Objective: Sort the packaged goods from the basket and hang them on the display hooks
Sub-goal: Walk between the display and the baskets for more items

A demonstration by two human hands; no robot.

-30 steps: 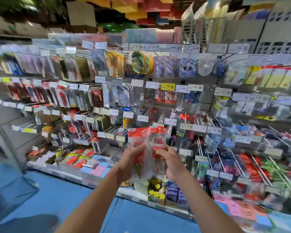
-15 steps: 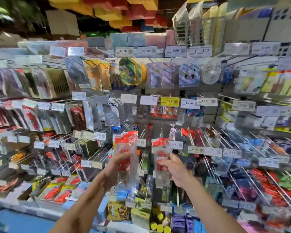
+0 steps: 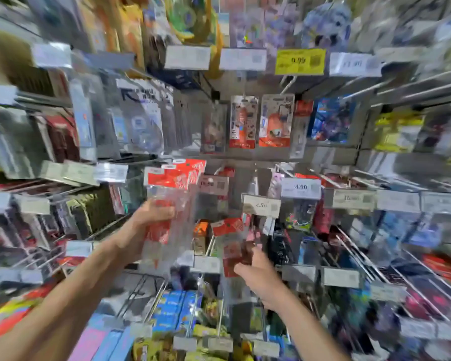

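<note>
Hands parted, left (image 3: 143,230) gripping stack (image 3: 172,182), right (image 3: 261,278) packet (image 3: 228,226)

I'm up close to a shop display wall (image 3: 331,155), grey back panel, metal hooks (image 3: 288,85) sticking out in rows. White price tags (image 3: 300,188) front each row; one yellow tag (image 3: 300,61) far up, right of ctr. Edges blurred.

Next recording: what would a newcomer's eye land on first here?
Two bare hands in the middle: the left hand grips a stack of red-topped clear packets held high, while the right hand pinches a single red-topped packet lower down. Above, right of centre, a yellow price tag stands out among white price tags.
</note>
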